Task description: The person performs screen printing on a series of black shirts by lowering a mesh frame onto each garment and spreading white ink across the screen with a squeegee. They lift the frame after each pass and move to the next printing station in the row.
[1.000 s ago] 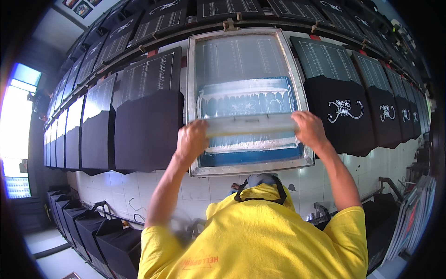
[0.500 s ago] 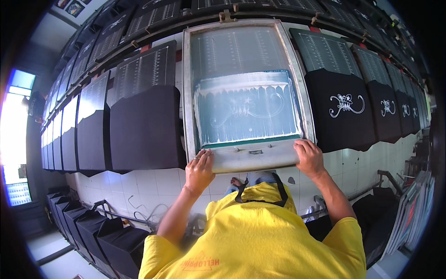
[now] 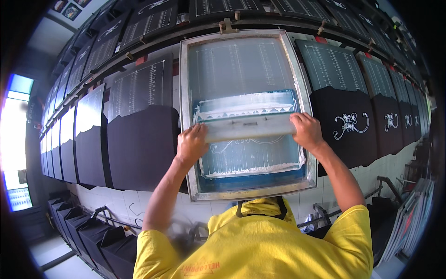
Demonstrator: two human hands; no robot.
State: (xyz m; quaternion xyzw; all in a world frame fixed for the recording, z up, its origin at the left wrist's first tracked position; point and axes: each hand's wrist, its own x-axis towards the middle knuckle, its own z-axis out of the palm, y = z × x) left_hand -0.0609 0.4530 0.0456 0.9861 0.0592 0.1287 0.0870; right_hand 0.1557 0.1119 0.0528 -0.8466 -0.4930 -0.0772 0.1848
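A framed printing screen lies over a pallet in front of me, its mesh blue-green in the lower half. White ink streaks the mesh in a band near its lower edge, with more ink toward the upper part. Across the screen lies a wide, pale squeegee. My left hand is closed around its left end, and my right hand grips the right end. Part of a white scroll design shows on the mesh just below the squeegee.
Black shirts on pallets line both sides; the right-hand shirt bears a white scroll print, while the left one is plain. A metal rail runs behind the screen. Stacked frames lean at lower right. Dark pallets stand lower left.
Both hands have pushed the squeegee away from me, from the screen's near edge to about its middle. The near frame edge and ink band, formerly covered, now show.
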